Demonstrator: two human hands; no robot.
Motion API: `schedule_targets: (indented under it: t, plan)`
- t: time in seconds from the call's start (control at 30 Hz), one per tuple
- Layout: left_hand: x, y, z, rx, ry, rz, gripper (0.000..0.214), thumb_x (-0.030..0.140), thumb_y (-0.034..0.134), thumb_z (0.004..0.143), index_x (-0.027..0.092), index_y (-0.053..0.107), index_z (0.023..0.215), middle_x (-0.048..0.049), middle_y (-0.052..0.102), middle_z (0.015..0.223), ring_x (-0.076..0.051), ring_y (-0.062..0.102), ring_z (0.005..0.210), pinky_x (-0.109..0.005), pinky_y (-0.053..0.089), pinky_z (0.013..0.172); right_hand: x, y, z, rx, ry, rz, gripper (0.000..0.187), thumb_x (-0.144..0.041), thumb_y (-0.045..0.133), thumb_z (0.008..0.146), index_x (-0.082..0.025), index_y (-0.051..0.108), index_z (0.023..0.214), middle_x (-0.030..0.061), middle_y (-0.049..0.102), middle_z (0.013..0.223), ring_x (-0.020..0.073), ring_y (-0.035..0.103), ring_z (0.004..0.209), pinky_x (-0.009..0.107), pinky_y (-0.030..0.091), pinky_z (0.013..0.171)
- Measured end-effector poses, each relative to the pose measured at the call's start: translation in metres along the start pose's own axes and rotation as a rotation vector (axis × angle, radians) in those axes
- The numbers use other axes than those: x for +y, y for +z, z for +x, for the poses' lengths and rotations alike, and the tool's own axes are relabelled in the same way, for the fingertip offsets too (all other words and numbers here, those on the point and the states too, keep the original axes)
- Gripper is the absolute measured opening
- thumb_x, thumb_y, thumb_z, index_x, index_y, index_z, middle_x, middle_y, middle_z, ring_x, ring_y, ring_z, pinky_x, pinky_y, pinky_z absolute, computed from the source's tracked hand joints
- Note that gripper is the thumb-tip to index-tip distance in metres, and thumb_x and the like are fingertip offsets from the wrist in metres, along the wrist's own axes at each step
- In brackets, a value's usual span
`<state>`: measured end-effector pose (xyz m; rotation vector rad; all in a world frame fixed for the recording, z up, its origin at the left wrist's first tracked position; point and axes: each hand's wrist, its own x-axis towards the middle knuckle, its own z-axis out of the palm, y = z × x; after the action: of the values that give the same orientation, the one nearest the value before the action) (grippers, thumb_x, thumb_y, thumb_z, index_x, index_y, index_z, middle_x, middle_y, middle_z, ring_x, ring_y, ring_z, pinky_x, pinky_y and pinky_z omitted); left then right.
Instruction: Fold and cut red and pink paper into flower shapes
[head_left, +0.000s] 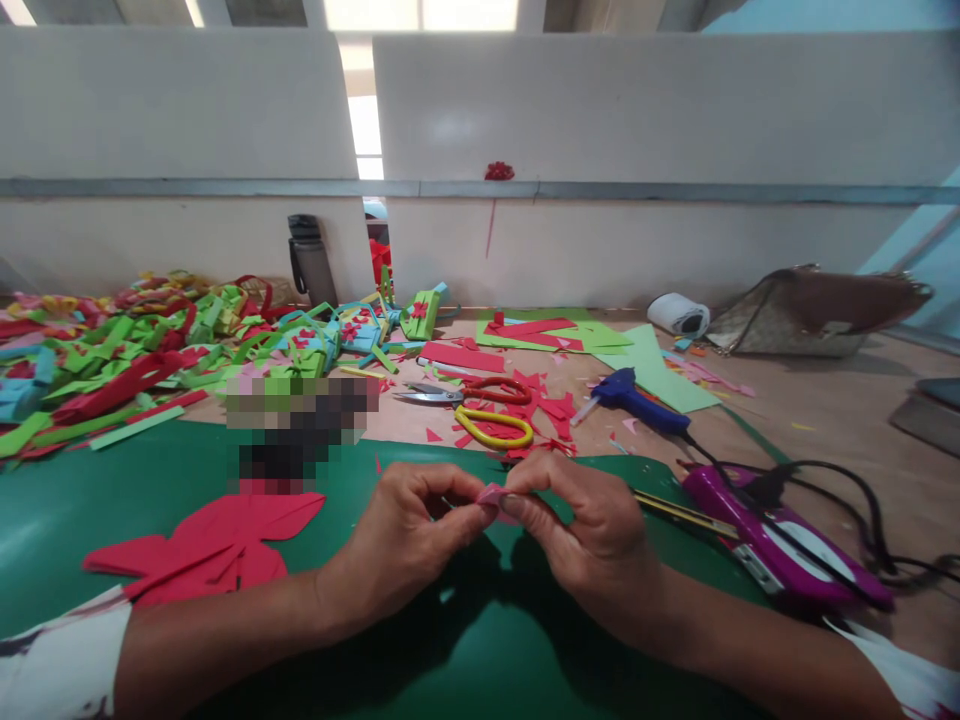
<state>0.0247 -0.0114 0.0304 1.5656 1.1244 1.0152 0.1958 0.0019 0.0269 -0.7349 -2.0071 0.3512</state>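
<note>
Both hands meet over the green mat in the head view. A small pink piece, which looks like folded felt or paper, is pinched between them. My left hand grips its left end with thumb and forefinger. On its right end, my right hand has thumb and forefinger closed; the fingers hide part of the piece. Just beyond the hands lie scissors with one red and one yellow handle, their blades apart, among red scraps. Red petal-shaped cutouts lie beside my left forearm.
Right of the hands are a blue glue gun, a yellow-and-black cutter and a purple power strip with black cables. Colourful felt-like pieces heap at left near a dark bottle. A handbag stands at the back right.
</note>
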Motion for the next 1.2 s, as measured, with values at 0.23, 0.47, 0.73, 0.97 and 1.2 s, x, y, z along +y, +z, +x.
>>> schedule_targets:
  t: [0.23,0.47,0.73,0.97,1.2]
  plan:
    - [-0.0066,-0.0035,0.001,0.002,0.097,0.079,0.016,0.027,0.062,0.077,0.014,0.069,0.071,-0.0042,0.069,0.069,-0.015,0.059,0.064,-0.024,0.044,0.062,-0.0017,-0.0004,0.0011,-0.004,0.019,0.001,0.013,-0.016,0.059,0.085,-0.018,0.06,0.071,-0.0007,0.061,0.062,0.0115,0.056,0.055,0.022,0.042,0.055]
    - [-0.0035,-0.0045,-0.0005,-0.042,0.092,0.167,0.017,0.025,0.059,0.079,0.013,0.066,0.069,-0.0022,0.063,0.062,-0.013,0.054,0.058,-0.023,0.041,0.056,-0.0019,-0.0005,0.0018,-0.042,0.053,0.005,0.015,-0.013,0.058,0.084,-0.017,0.059,0.069,-0.0017,0.059,0.059,0.01,0.053,0.051,0.02,0.041,0.052]
    - [-0.0002,-0.0083,-0.0024,-0.052,0.34,0.383,0.019,0.02,0.049,0.086,0.014,0.062,0.073,-0.0029,0.064,0.066,-0.013,0.056,0.06,-0.023,0.041,0.06,-0.0024,0.002,-0.0005,-0.1,0.121,0.018,0.013,-0.016,0.056,0.084,-0.019,0.056,0.071,-0.0022,0.058,0.063,0.0115,0.053,0.056,0.022,0.04,0.055]
    - [-0.0051,-0.0065,-0.0056,-0.001,0.322,0.365,0.02,0.022,0.047,0.088,0.015,0.058,0.072,-0.0022,0.061,0.065,-0.013,0.053,0.059,-0.023,0.039,0.058,-0.0062,0.0032,0.0029,-0.267,0.262,0.061,0.016,-0.012,0.056,0.078,-0.018,0.053,0.064,-0.0051,0.053,0.059,0.0106,0.049,0.055,0.021,0.037,0.054]
    - [-0.0052,-0.0036,-0.0048,0.011,0.239,0.327,0.023,0.025,0.047,0.088,0.015,0.06,0.072,-0.0015,0.06,0.065,-0.013,0.052,0.061,-0.024,0.038,0.06,-0.0081,0.0042,0.0035,-0.311,0.331,0.04,0.019,-0.014,0.052,0.079,-0.018,0.051,0.06,-0.0063,0.042,0.055,0.0099,0.039,0.052,0.023,0.03,0.05]
